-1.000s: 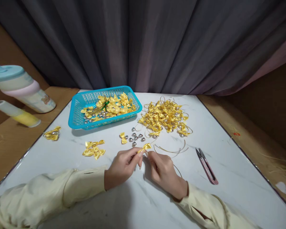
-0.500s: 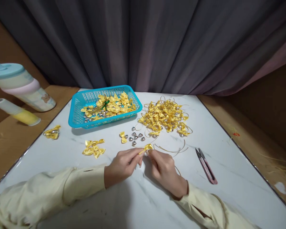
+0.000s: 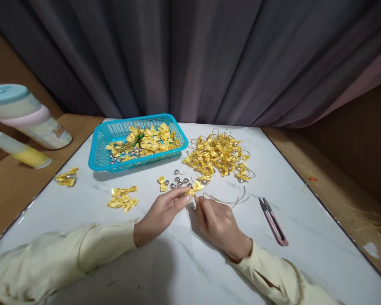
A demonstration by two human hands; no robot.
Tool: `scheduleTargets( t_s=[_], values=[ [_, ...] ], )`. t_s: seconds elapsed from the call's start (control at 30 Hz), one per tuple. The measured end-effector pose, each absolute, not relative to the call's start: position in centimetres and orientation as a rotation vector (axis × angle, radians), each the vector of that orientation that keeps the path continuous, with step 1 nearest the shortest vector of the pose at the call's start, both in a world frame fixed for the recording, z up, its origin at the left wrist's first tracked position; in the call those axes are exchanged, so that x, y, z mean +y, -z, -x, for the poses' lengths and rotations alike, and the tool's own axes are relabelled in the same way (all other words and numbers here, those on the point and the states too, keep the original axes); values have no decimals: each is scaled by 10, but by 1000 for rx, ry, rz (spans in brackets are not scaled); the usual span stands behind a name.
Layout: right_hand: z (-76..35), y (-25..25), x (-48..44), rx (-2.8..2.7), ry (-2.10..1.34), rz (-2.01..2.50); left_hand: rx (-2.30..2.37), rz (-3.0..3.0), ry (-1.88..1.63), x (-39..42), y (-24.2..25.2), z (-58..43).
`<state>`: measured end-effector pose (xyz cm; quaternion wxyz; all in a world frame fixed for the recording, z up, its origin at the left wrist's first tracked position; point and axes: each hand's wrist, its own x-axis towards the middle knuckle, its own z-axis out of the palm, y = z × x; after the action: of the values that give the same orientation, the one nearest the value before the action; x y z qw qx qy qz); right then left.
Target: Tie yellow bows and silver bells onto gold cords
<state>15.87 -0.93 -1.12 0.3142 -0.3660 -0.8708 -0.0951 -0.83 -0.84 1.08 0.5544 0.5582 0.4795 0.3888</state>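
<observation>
Yellow satin bow (image 3: 198,185) is held just above the white marbled surface (image 3: 209,275), near the middle of the view. It is clamped between the thumb and fingers of the left hand (image 3: 163,209). Fingers of the right hand (image 3: 221,226) are drawn together just beside the bow's lower edge; whether anything is gripped there cannot be told.

Silver bell-like beads (image 3: 177,180) are clustered just beyond the left fingertips, partly hidden by them; a single bow (image 3: 161,183) is placed at their left. Further left, a small group of bows (image 3: 123,198) is laid out. Behind, more bows and beads are contained in a turquoise basket (image 3: 136,162). To its right, finished-looking bows with cord loops are heaped in a pile (image 3: 217,154). Loose cords (image 3: 222,201) are scattered near the right hand; pink-handled thread snips (image 3: 273,228) are set farther right, blades pointed away.
</observation>
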Motion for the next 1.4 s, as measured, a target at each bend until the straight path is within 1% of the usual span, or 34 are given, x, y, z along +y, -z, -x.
scheduleTargets(
  t_s=[0.3, 0.53, 0.67, 0.93, 1.4],
  values=[
    [-154, 7, -14, -2343, 144, 955, 1128, -1546, -1067, -9, 5, 10],
    [-153, 10, -15, -2324, -98, 964, 1045, -1783, -1131, -15, -3, 13],
    [-154, 12, -16, -2305, -177, 970, 981, -1867, -1212, -15, -4, 12],
    [-154, 13, -15, -2291, -177, 952, 973, -1845, -1257, -13, 0, 12],
    [-154, 10, -16, -2273, -164, 943, 991, -1834, -1130, -13, -7, 13]
  ],
)
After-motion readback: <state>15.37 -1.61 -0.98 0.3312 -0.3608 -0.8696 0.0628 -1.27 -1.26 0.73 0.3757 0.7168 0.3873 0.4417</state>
